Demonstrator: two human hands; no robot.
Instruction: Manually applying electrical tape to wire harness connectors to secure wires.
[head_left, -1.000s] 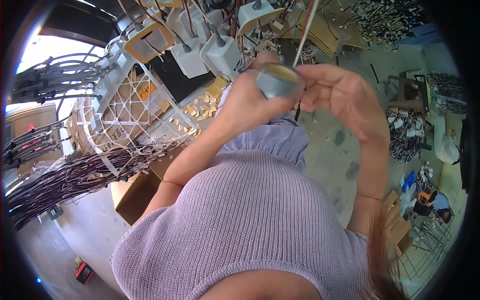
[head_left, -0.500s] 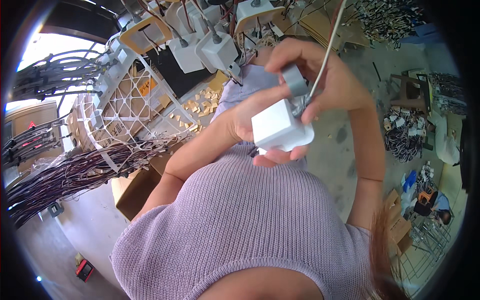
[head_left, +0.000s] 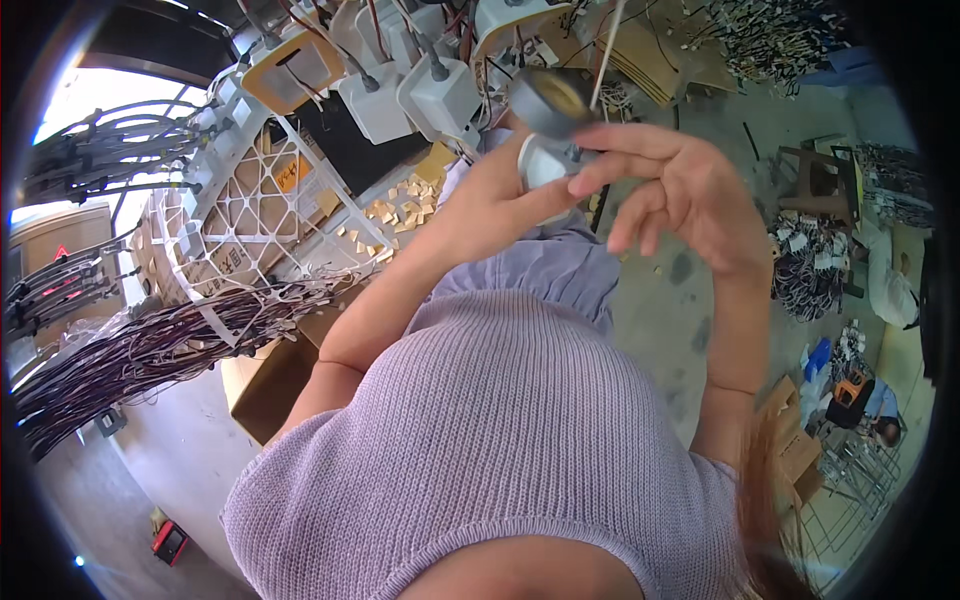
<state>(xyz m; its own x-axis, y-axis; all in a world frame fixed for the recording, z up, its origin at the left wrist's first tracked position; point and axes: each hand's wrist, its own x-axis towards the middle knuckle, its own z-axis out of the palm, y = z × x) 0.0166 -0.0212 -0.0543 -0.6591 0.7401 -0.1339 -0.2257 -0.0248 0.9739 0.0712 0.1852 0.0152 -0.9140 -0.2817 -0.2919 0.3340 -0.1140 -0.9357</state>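
My left hand (head_left: 497, 208) is closed round a white plastic housing (head_left: 545, 165), partly covered by its thumb and fingers. A pale cable (head_left: 607, 55) runs up from it. Just above the housing is a roll of grey tape (head_left: 552, 102) with a yellowish core, blurred by motion. My right hand (head_left: 690, 195) reaches in from the right. Its foremost fingertips meet the roll's lower edge, while the other fingers hang loosely bent; the thumb is hidden. The spot where tape and cable meet is covered by the hands.
Several white housings with cables (head_left: 440, 95) hang ahead. At left stand a white lattice rack (head_left: 265, 215) and a thick bundle of dark wires (head_left: 150, 345). Small yellowish pieces (head_left: 405, 205) lie scattered beyond my left arm. A cardboard box (head_left: 285, 385) is below. Another person (head_left: 880, 410) sits far right.
The housing has moved away from my body and up, now partly hidden by my left hand. The tape roll has swung up and left, and my right fingers have straightened somewhat.
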